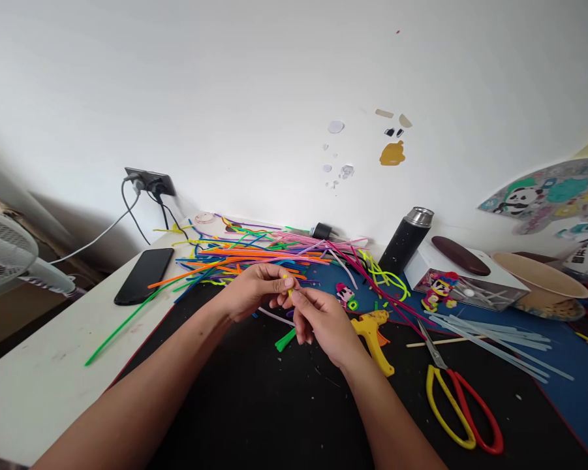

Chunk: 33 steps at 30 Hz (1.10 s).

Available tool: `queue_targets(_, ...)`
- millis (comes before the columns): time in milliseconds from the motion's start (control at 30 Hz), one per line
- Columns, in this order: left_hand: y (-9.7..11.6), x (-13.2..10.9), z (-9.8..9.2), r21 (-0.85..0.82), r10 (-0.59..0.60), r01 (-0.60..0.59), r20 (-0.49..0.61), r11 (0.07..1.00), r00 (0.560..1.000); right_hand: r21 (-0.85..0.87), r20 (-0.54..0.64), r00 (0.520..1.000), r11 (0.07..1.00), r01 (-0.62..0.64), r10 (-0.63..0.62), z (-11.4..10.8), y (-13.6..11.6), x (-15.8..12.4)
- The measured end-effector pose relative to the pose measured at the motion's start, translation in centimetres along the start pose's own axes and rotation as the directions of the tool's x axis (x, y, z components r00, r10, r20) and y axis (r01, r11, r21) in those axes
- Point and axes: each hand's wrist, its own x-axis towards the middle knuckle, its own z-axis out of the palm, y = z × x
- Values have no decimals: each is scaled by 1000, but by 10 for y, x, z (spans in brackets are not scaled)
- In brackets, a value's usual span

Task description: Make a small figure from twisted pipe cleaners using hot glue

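Yellow piece [290, 293] is pinched narrowly between the left hand [255, 287] and right hand [327, 321], above the black mat [269, 411], well in from the left edge of the bench [59, 339]. Fine fingertip shaping seems in hand; the next move probably calls for a steady, light pinch. The piece looks small, bright, mostly hidden. Fuzzy stems [239, 252] lie toward the bench's back edge

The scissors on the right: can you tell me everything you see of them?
The scissors have two large looped handles, one yellow and one red, plastic-looking, and silvery metal blades. They lie on the black mat, loops spread apart and toward the person, blades pointing away and slightly left. The blades cross a thin pale stick; whether they touch it, I cannot tell. The right hand is clear of them.
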Motion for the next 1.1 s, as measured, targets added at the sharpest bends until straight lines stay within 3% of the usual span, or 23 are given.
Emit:
queue_targets(233, -1, 2, 4, 0, 32, -32, -162, 999, 986, -70, -152, 985, 995, 77, -87, 0, 0, 2)
queue_targets(567, -2, 2, 10, 220, 137, -97, -174, 971, 975, -400, -195, 963, 912, 96, -186, 0, 5, 2)
queue_targets(767, -8, 3, 9, -78, 64, -75, -129, 994, 990, -55, -132, 988, 996, 77, -84, 2, -1, 0)
queue_targets(1100, -7, 2, 1, -115, 8, -8, -2, 993, 1000, 122, -92, 996, 992, 30, -19, -1, 0, 2)
